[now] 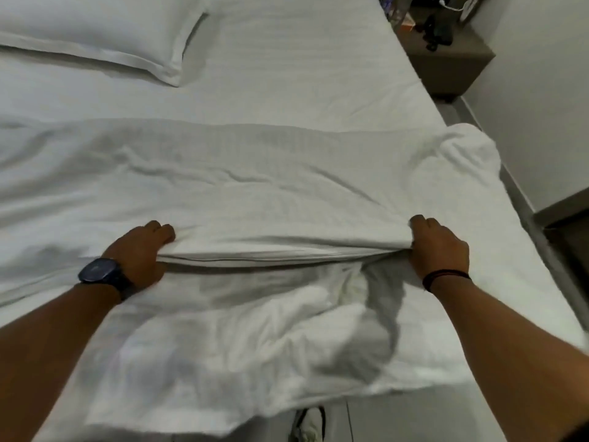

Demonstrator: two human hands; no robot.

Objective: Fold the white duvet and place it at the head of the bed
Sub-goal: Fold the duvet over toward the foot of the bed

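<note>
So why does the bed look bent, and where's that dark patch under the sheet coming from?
In the head view, the wide-angle lens bows straight lines, so the bed edge curves. The duvet is lifted between the left hand and right hand, casting a soft shadow beneath its raised fold. Lighting is dim and even, no glare; the nightstand is dark and slightly blurred.

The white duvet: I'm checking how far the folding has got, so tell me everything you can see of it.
The white duvet is soft, creased cotton-looking fabric with a faint woven stripe. It lies crosswise over the bed, partly folded, with a rumpled layer hanging over the near edge. The left hand and right hand each pinch a doubled edge, pulled taut between them. Its right corner bunches at the bed's side. It lies short of the pillow.
</note>
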